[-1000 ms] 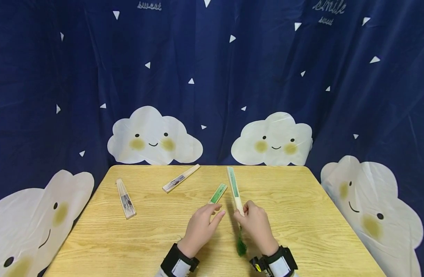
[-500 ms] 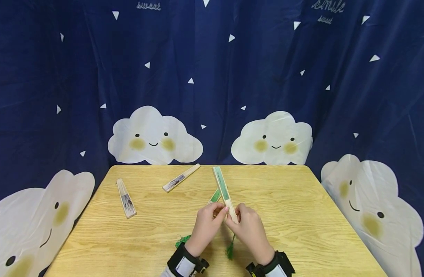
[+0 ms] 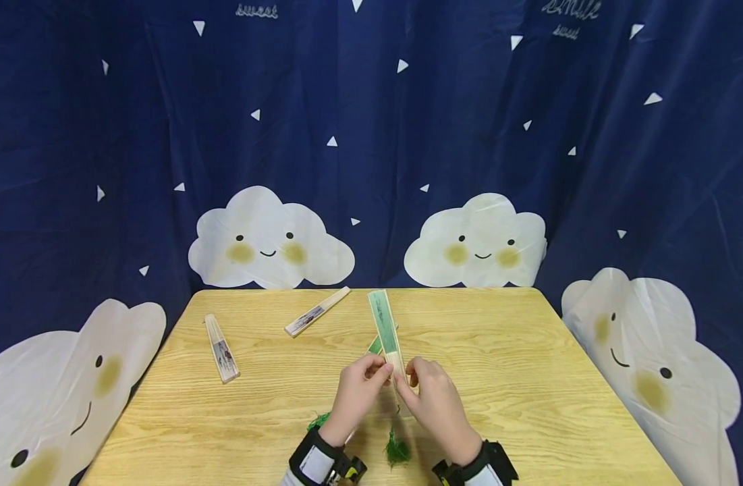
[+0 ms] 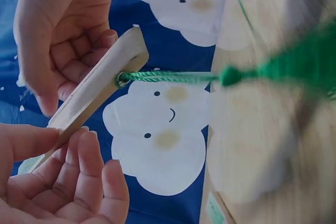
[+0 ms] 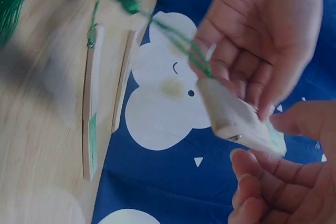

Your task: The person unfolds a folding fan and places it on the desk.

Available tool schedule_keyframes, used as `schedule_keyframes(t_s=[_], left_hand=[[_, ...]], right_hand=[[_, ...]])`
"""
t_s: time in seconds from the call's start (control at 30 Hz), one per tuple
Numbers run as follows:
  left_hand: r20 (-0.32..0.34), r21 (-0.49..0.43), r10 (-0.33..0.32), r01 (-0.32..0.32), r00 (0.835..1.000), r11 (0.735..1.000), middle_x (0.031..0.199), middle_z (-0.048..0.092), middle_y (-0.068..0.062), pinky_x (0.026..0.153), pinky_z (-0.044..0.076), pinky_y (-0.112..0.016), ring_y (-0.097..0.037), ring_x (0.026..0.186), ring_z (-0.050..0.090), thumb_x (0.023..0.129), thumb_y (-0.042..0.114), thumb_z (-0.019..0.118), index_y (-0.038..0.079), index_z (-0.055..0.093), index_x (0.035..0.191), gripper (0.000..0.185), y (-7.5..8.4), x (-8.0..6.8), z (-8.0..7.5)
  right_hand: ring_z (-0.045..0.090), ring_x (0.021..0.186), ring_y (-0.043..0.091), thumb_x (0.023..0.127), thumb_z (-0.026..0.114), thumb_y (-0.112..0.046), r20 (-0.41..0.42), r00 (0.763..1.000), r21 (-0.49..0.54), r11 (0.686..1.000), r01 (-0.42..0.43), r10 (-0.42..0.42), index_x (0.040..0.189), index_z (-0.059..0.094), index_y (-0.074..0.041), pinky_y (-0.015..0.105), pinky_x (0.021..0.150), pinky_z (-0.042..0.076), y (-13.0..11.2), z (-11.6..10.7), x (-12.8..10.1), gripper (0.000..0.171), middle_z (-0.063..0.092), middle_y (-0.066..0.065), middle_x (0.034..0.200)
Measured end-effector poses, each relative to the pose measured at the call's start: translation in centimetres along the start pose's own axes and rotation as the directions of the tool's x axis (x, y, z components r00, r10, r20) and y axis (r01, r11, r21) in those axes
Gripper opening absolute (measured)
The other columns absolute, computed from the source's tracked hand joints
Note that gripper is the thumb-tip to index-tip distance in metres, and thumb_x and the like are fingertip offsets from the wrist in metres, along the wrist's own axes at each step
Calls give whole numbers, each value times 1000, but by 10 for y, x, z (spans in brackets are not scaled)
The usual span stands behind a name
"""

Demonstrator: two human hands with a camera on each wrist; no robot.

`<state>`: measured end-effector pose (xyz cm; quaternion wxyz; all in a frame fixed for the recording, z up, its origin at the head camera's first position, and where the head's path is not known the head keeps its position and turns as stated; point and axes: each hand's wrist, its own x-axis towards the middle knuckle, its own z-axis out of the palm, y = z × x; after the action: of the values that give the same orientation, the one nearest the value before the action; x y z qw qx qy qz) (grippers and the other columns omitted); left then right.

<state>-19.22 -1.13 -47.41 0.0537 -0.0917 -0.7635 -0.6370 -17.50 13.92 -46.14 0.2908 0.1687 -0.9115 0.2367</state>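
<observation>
Green fan (image 3: 388,335) above tabletop (image 3: 517,351), leaf (image 3: 381,316) toward 12 o'clock | slats (image 3: 394,360) being pinched by left hand (image 3: 357,391) and right hand (image 3: 435,399), both nearly closed | being judged light, stiff, tearable; slat-hold being favoured

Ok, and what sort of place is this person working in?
Probably a small indoor spot set up for recording, though I can't be sure. A wood-grain table is backed and flanked by navy fabric with smiling clouds, and both wrists wear black straps with small devices.
</observation>
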Motion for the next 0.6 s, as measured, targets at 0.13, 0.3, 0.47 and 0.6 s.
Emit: schedule_keyframes(t_s=[0.13, 0.3, 0.47, 0.6], left_hand=[[37, -45, -42, 44, 998, 998, 86, 69, -20, 67, 57, -24, -14, 73, 65, 94, 12, 63, -4, 68, 94, 17, 11, -4, -3], [89, -67, -50, 56, 995, 996, 92, 68, -23, 69, 57, -22, -2, 71, 61, 95, 8, 61, -8, 67, 96, 17, 12, -7, -4], [120, -84, -45, 56, 992, 995, 95, 69, -16, 73, 59, -27, -12, 79, 66, 95, 15, 62, -2, 70, 100, 19, -11, -3, -2], [140, -120, -18, 35, 990, 992, 96, 69, -17, 76, 60, -33, -13, 80, 66, 94, 18, 64, -1, 70, 101, 21, -18, -1, -3]], right_hand=[[38, 56, 0, 86, 73, -13, 62, 995, 112, 990, -82, 75, 77, 61, -10, 14, 49, 34, 4, -1, 2, 15, 53, -5, 63], [42, 58, -3, 92, 67, -17, 146, 977, 211, 961, -182, 153, 81, 64, -10, 15, 51, 39, 8, -1, 3, 13, 58, -5, 65], [43, 54, -2, 91, 68, -17, 222, 953, 305, 914, -267, 204, 81, 65, -11, 16, 49, 39, 11, -2, 4, 13, 58, -5, 62], [44, 54, 1, 91, 68, -19, 283, 924, 382, 853, -355, 257, 80, 65, -12, 17, 49, 38, 12, -6, 6, 13, 58, 0, 62]])
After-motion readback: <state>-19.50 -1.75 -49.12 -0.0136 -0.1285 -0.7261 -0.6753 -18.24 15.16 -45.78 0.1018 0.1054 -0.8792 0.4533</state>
